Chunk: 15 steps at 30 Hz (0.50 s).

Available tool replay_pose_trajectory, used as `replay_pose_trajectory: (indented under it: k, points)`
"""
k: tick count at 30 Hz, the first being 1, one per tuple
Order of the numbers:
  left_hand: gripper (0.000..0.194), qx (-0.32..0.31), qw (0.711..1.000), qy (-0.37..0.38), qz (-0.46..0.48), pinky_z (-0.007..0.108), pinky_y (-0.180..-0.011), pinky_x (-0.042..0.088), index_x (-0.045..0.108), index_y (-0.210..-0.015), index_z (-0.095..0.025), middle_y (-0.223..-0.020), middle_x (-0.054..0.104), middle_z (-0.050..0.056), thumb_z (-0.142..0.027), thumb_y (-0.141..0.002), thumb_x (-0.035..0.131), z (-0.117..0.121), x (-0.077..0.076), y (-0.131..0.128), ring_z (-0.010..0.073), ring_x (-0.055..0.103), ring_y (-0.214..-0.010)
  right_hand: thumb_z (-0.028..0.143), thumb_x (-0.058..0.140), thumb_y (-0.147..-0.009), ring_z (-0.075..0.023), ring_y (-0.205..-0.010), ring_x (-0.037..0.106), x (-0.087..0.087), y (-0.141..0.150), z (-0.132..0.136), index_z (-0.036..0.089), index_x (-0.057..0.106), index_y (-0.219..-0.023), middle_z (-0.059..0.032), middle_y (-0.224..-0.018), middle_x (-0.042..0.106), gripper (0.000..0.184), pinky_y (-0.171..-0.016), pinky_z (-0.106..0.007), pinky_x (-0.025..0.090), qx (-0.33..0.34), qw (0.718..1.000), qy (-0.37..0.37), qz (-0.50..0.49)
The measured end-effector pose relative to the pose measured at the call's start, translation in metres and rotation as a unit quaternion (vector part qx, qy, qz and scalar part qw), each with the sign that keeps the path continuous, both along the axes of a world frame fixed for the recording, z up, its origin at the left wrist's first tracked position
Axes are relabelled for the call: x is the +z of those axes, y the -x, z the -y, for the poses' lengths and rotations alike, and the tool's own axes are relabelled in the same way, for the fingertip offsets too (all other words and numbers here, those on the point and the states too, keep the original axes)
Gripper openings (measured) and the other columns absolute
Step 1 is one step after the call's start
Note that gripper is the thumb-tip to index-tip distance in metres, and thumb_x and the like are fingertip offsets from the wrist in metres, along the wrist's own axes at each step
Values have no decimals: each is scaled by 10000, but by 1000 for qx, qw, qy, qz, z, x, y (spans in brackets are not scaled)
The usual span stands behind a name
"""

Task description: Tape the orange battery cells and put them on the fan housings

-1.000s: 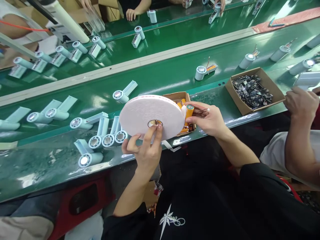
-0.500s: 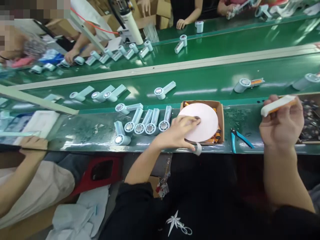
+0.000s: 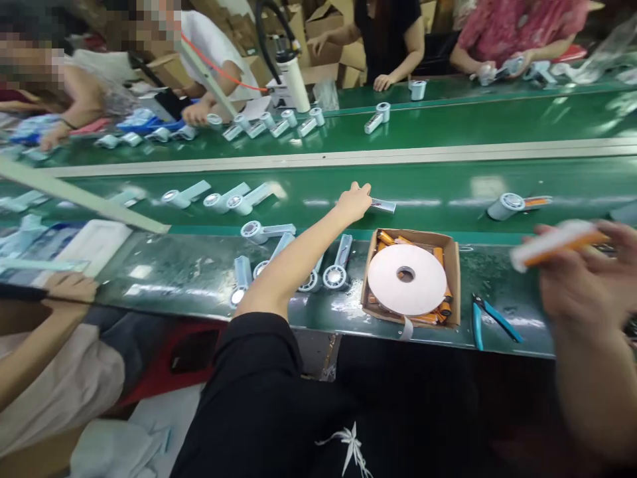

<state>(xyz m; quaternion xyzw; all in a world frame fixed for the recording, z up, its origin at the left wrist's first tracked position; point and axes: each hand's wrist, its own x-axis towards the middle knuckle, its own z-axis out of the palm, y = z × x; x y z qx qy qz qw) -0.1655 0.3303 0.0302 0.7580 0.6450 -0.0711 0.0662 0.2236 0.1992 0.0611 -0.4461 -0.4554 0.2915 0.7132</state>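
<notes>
My left hand (image 3: 354, 202) reaches over the green conveyor, its fingers closed round the head of a light-blue handheld fan housing. The handle (image 3: 384, 206) of that housing sticks out to the right; its head is hidden under the hand. On the right, blurred by motion, my right hand (image 3: 580, 285) holds an orange cylindrical battery (image 3: 580, 240) with a white strip along it. Between the hands, a white roll of tape (image 3: 383, 282) lies on a cardboard box (image 3: 367, 307) of orange batteries. Its loose end (image 3: 407, 328) hangs over the box's front.
Blue-handled cutters (image 3: 499, 322) lie right of the box. Several fan housings (image 3: 335, 275) stand on the bench under and beside my left forearm. More housings (image 3: 249, 198) lie on the conveyor, one (image 3: 506, 206) with an orange battery. A co-worker's hand (image 3: 72, 289) is at left.
My left hand has left the tape roll and moved forward onto a fan housing on the conveyor. My right hand still holds the battery, and the view has shifted.
</notes>
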Motion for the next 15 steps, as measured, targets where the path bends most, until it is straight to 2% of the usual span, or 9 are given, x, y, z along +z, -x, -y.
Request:
replay_pose_trajectory:
  k: [1,2,5,7,9,11,13,15]
  points:
    - [340,-24,1000,9,10,404,-1112,551,847,-1214,-222,-1575,620,149,-171,-903,720,-7,0,-7,367,515,-1491,413,1073,-589,-321,-1068,846,6,20,-15,495,779,-1066,43,-1002,846,566,-974,-527,703,71,996,-12,49]
    - [297,-43,999,23,20,374,-1088,554,864,-1144,-232,-1494,685,132,-176,-877,745,-14,1,-13,344,574,-1428,412,1024,-669,-308,-1030,853,9,41,-32,426,767,-1090,18,-991,855,494,-942,-522,713,128,989,-23,75]
    - [224,-69,994,62,54,290,-998,555,879,-1034,-252,-1162,826,62,-216,-844,767,-35,6,-20,255,725,-1141,421,934,-747,-269,-928,843,2,95,-92,273,728,-1143,-21,-972,857,470,-873,-442,701,242,950,21,195]
    - [238,-67,992,67,80,255,-948,545,872,-1070,-269,-1107,844,22,-261,-875,735,-43,9,-17,214,748,-1049,354,872,-814,-250,-910,824,-11,121,-125,217,711,-1195,-29,-945,851,436,-882,-397,664,284,913,70,286]
    - [257,-56,992,56,103,242,-928,529,855,-1117,-282,-1163,847,6,-280,-916,694,-45,10,-13,199,753,-1060,288,811,-879,-233,-913,807,-23,139,-146,189,693,-1251,-37,-963,852,402,-898,-352,622,302,869,103,378]
    - [256,-39,992,43,116,246,-927,516,837,-1144,-288,-1220,841,12,-287,-941,680,-44,8,-12,204,753,-1103,281,753,-949,-222,-940,792,-30,153,-157,191,673,-1319,-48,-1029,854,389,-899,-311,581,295,813,114,488]
    - [250,-22,992,32,123,262,-930,511,824,-1159,-289,-1256,835,28,-291,-956,676,-44,3,-16,223,752,-1142,325,711,-1005,-239,-985,779,-32,161,-162,202,658,-1387,-71,-1095,848,405,-885,-301,550,274,757,116,582]
    - [249,-9,992,24,127,283,-938,510,818,-1160,-287,-1267,832,42,-282,-960,670,-46,-1,-22,245,750,-1167,355,701,-1023,-266,-1019,769,-31,166,-163,215,660,-1418,-87,-1123,841,421,-872,-305,527,263,719,116,633]
